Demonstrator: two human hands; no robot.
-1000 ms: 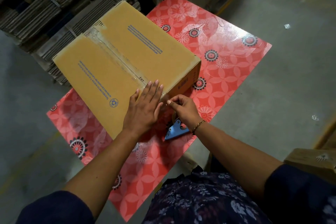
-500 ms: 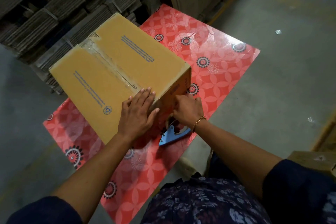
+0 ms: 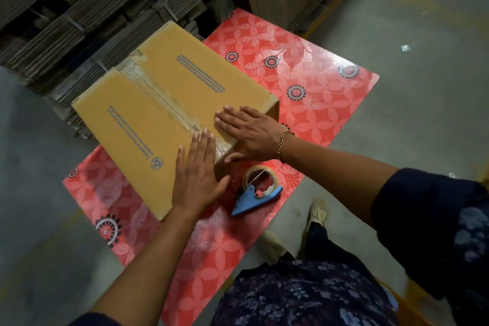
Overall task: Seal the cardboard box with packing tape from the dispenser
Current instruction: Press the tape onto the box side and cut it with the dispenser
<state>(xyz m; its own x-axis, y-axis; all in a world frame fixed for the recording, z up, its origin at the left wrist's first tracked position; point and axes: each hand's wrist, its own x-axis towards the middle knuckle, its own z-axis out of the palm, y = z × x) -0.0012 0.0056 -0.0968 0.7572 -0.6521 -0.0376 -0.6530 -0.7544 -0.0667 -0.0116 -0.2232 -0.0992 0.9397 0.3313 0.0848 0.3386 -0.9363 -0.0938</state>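
Box (image 3: 158,103) on red table (image 3: 317,92), centre seam taped. Left hand (image 3: 197,174) and right hand (image 3: 248,132) flat, fingers spread, holding nothing, pressing near end. Dispenser (image 3: 255,193) just beside. Probably light, stiff cardboard; best gripped at corners.

A closed cardboard box (image 3: 158,114) sits on a red floral counter (image 3: 317,82), with clear packing tape (image 3: 164,99) running along its centre seam. The left hand (image 3: 197,177) lies flat, fingers spread, on the box top at the near corner. The right hand (image 3: 248,132) presses flat beside it across the near end of the seam. A blue tape dispenser (image 3: 255,193) lies on the counter just beside the box, touched by neither hand. Stacks of flattened cardboard (image 3: 79,8) stand behind the counter.
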